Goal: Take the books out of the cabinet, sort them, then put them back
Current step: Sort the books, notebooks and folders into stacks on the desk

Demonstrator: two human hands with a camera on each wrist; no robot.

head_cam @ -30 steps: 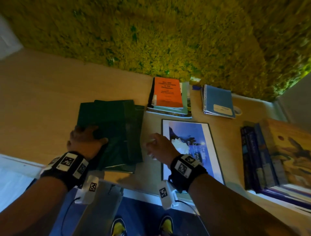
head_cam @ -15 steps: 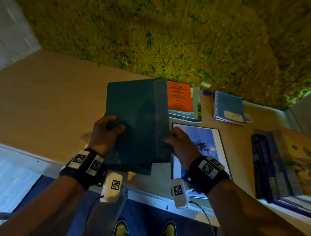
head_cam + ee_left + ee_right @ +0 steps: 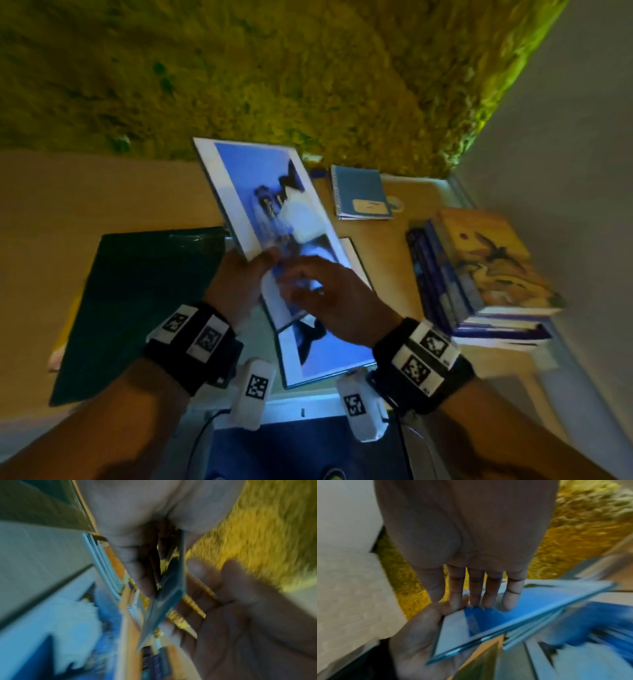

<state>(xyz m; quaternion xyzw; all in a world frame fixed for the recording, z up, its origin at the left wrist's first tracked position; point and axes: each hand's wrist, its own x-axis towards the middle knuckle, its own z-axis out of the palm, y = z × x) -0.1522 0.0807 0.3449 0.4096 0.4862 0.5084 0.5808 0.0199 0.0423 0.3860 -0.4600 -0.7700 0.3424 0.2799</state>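
Left hand [image 3: 236, 274] now pinching blue book [image 3: 263, 195], lifted mid-frame; right hand [image 3: 329, 301] open, fingers resting on it. Green stack [image 3: 144, 301] set down lower left since a moment ago — sorting moving on.

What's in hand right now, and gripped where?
Left hand grips the blue book by its near bottom corner. Right hand is open, fingers straight against the cover, holding nothing.

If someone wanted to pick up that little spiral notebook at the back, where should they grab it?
Probably the spiral notebook by its free right edge, coming from the right: it lies flat and apart, with the wire binding along its left side.
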